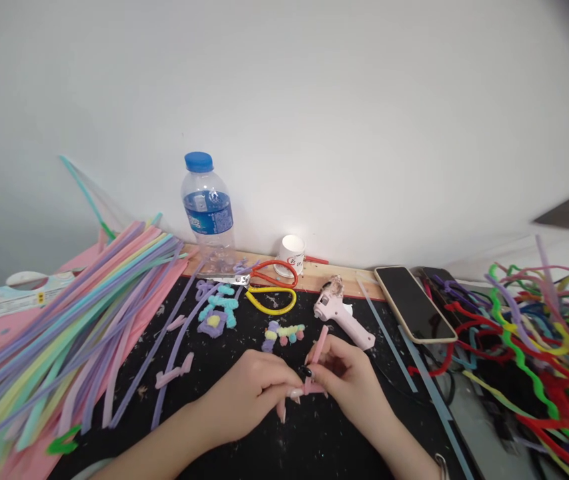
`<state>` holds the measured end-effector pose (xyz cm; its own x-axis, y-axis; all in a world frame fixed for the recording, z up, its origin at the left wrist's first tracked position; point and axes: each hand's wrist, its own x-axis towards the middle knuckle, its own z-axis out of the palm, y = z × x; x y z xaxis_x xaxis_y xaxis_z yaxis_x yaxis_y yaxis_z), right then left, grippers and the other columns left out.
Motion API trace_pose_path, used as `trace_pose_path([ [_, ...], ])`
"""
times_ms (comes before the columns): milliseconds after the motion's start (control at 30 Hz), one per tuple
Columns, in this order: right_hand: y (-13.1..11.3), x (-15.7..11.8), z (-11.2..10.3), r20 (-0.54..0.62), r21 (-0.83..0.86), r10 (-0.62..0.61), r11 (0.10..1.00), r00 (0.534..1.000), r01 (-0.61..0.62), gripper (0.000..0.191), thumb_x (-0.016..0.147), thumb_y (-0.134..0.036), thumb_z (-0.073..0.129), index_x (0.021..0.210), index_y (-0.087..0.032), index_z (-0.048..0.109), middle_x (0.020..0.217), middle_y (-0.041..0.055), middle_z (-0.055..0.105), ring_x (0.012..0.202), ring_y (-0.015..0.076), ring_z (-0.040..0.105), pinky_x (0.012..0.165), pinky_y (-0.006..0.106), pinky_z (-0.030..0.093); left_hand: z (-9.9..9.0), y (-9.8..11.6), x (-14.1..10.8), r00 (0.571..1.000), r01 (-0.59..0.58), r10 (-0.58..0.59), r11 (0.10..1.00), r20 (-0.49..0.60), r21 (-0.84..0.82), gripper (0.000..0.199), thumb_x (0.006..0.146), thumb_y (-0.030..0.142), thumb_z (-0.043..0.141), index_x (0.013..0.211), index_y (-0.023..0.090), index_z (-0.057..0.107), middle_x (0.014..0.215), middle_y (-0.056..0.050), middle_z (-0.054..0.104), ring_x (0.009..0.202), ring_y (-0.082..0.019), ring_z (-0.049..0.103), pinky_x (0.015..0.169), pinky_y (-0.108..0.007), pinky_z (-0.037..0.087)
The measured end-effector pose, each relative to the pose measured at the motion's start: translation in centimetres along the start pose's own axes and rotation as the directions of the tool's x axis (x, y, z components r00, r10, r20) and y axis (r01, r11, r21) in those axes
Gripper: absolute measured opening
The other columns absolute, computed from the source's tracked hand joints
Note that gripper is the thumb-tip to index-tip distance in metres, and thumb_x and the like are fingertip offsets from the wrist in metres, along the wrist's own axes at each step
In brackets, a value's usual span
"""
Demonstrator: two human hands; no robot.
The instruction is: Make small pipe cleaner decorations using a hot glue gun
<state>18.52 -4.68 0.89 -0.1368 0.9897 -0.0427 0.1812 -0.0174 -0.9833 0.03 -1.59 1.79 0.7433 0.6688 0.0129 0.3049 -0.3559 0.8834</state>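
Between my two hands is a short pink pipe cleaner [320, 344], one end pointing up and another part lying sideways. My left hand [259, 387] pinches the sideways part at its left. With thumb and fingers closed, my right hand [342, 373] grips the bent part near the upright end. Just beyond the hands lies a small pipe cleaner piece [284, 333] in purple, yellow and pink. A teal and purple pipe cleaner figure [218, 310] sits farther left. Bent pink pieces [174, 372] rest on the black mat left of my left hand.
A bundle of pastel pipe cleaners [89, 320] covers the left. Scissors [264, 283], a water bottle [208, 220] and a paper cup [292, 255] stand or lie at the back. Right are a pink glue gun [342, 317], a phone [414, 303], glue sticks [389, 337] and tangled pipe cleaners [529, 360].
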Motion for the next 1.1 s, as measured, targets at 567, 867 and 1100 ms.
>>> trace_pose_path([
  [567, 0.4, 0.3, 0.3, 0.025, 0.301, 0.184, 0.936, 0.983, -0.183, 0.027, 0.076, -0.037, 0.067, 0.07, -0.016, 0.051, 0.051, -0.004, 0.058, 0.031, 0.005, 0.047, 0.029, 0.014, 0.039, 0.3, -0.6, 0.2, 0.977, 0.211, -0.206, 0.871, 0.06, -0.445, 0.021, 0.084, 0.023, 0.052, 0.078, 0.013, 0.069, 0.061, 0.001, 0.062, 0.053, -0.012, 0.063, 0.054, -0.019, 0.047],
  [867, 0.1, 0.2, 0.8, -0.103, 0.239, 0.155, 0.963, 0.982, -0.127, 0.029, 0.074, -0.036, 0.068, 0.064, -0.016, 0.05, 0.052, -0.0058, 0.053, 0.036, 0.006, 0.05, 0.033, 0.016, 0.042, 0.4, -0.7, 0.2, 0.964, 0.254, -0.26, 0.816, 0.063, -0.519, 0.019, 0.082, 0.023, 0.055, 0.074, 0.011, 0.067, 0.063, 0.0, 0.063, 0.053, -0.012, 0.061, 0.056, -0.021, 0.048],
  [1100, -0.4, 0.3, 0.7, -0.061, 0.221, 0.168, 0.963, 0.984, -0.151, 0.029, 0.072, -0.037, 0.069, 0.065, -0.015, 0.051, 0.058, -0.0037, 0.055, 0.044, 0.0069, 0.052, 0.04, 0.017, 0.046, 0.4, -0.6, 0.1, 0.97, 0.229, -0.239, 0.831, 0.046, -0.507, 0.019, 0.081, 0.018, 0.053, 0.069, 0.011, 0.066, 0.064, 0.0, 0.064, 0.052, -0.012, 0.062, 0.056, -0.021, 0.047],
])
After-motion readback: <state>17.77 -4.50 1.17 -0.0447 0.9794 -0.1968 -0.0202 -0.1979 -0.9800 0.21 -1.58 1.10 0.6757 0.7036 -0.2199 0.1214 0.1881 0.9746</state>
